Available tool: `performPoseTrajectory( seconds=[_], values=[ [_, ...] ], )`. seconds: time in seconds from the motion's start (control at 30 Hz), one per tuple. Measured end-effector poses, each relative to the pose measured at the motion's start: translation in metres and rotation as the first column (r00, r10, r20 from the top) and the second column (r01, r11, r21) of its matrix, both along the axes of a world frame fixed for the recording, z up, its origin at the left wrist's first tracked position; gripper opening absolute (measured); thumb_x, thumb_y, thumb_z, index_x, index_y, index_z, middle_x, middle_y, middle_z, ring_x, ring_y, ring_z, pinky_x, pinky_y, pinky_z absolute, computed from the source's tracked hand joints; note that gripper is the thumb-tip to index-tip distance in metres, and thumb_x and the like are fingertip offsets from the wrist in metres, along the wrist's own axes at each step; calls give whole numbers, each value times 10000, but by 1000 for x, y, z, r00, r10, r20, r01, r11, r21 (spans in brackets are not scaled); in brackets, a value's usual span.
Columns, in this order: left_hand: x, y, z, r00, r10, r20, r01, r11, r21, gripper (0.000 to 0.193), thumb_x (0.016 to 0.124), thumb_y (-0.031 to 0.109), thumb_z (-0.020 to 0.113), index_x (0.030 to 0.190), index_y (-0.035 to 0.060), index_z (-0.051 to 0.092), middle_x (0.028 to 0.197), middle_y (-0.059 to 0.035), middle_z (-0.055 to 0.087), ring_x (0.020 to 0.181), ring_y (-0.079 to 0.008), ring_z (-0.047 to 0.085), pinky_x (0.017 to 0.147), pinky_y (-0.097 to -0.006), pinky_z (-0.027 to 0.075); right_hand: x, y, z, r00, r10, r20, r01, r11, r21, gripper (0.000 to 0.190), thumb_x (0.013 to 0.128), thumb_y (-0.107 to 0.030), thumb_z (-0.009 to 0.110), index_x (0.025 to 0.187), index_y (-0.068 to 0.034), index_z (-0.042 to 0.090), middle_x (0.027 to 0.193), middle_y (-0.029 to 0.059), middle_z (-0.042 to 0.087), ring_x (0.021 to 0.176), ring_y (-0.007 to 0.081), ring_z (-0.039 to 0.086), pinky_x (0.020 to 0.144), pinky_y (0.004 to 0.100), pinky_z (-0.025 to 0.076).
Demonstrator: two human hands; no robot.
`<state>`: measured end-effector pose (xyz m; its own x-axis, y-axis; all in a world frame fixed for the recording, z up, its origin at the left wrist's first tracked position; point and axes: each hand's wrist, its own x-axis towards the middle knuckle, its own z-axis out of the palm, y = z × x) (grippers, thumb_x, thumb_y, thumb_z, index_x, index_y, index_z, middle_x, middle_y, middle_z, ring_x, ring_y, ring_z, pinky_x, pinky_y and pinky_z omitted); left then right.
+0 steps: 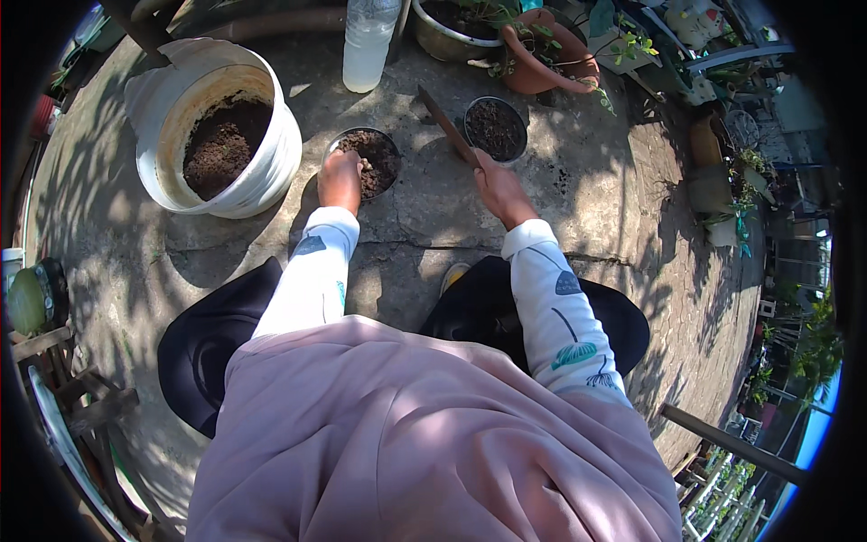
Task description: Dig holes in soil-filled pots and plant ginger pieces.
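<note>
My left hand (341,179) reaches into a small round pot (385,195) at its left rim, fingers curled down at the dark soil (379,152). Something small and pale shows by the fingertips; whether I grip it is hidden. My right hand (500,188) is closed around the near end of a long, flat brown tool (443,123), either a rusty blade or a strip of wood. It points away from me and to the left. Just beyond that hand stands a second small pot (498,129), filled with dark, crumbly soil.
A large white plastic bucket (288,152) with a broken rim, partly filled with soil (227,146), stands at left. Ahead is a plastic bottle (369,57) of cloudy liquid. A white-rimmed planter (447,47) and a terracotta pot (532,71) stand behind. The concrete floor (440,227) is cracked.
</note>
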<state>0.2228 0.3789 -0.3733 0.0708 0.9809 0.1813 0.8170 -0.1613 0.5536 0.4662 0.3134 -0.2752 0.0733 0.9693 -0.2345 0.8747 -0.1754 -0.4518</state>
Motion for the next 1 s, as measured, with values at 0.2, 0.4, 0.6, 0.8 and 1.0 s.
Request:
performPoseTrajectory(
  seconds=[0.2, 0.4, 0.6, 0.8, 1.0],
  values=[
    [-1, -13, 2, 997, 43, 58, -45, 998, 36, 98, 770, 141, 618, 804, 50, 602, 836, -169, 595, 784, -366, 598, 685, -432, 478, -13, 14, 46, 884, 447, 134, -456, 888, 48, 358, 869, -82, 419, 1224, -66, 461, 964, 254, 555, 894, 386, 576, 760, 448, 462],
    [1, -12, 6, 991, 119, 56, -118, 992, -33, 107, 771, 149, 624, 806, 55, 588, 790, -163, 601, 763, -352, 598, 672, -440, 468, -41, 13, 65, 810, 441, 386, -460, 887, -47, 340, 850, -53, 429, 1180, -62, 507, 1074, 241, 497, 848, 384, 609, 689, 430, 513],
    [-3, -12, 2, 995, 76, 66, -74, 997, -33, 83, 788, 168, 600, 811, 89, 600, 798, -132, 614, 756, -338, 604, 654, -432, 473, -40, 15, 48, 849, 423, 317, -446, 895, 0, 267, 849, -78, 427, 1087, -41, 542, 1069, 255, 492, 844, 399, 607, 708, 463, 504],
    [-6, -14, 5, 991, 114, 71, -111, 993, -43, 101, 798, 185, 587, 812, 97, 635, 794, -141, 626, 752, -347, 609, 666, -438, 482, -46, 15, 58, 815, 445, 371, -448, 890, -82, 399, 816, 8, 455, 1206, -56, 506, 1026, 213, 484, 839, 369, 605, 732, 414, 503],
    [-4, -12, 3, 996, 73, 41, -69, 993, -95, 109, 790, 187, 600, 844, 114, 661, 806, -150, 638, 752, -343, 616, 669, -432, 490, -41, 17, 29, 765, 515, 387, -534, 843, -67, 406, 822, 3, 448, 1219, -60, 503, 1030, 234, 505, 852, 360, 609, 746, 403, 508]
  ],
)
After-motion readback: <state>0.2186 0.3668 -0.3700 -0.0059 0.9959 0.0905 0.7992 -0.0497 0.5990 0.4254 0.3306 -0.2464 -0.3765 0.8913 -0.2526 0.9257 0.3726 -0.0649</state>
